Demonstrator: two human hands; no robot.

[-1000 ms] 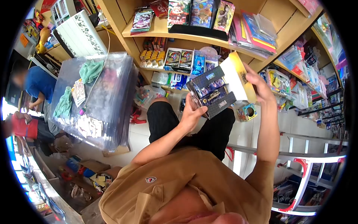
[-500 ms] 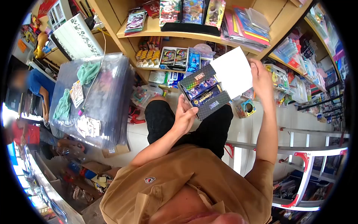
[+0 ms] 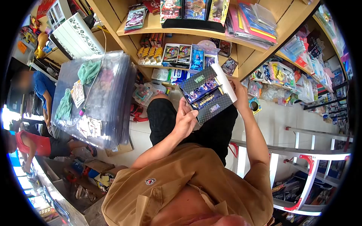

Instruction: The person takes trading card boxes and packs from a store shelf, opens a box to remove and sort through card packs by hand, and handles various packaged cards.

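Observation:
A dark patterned card box [image 3: 211,109] marked NBA is tilted over my lap, with blue and dark card packs [image 3: 203,92] showing inside. My left hand [image 3: 185,118] grips its near left edge, thumb on the front wall. The box's white-lined lid [image 3: 225,83] stands up along the right side. My right hand [image 3: 240,94] is closed around that lid; some of its fingers are hidden behind it.
A wooden shelf [image 3: 177,32] with card packs and boxes stands ahead. A stack of clear plastic sheets [image 3: 109,98] bears green cloths and cards on the left. A metal ladder [image 3: 301,152] is at the right. Two other people are at the far left.
My right hand has moved left and down with the lid, which has swung from lying broad and flat to standing nearly edge-on beside the box. My left hand keeps its hold.

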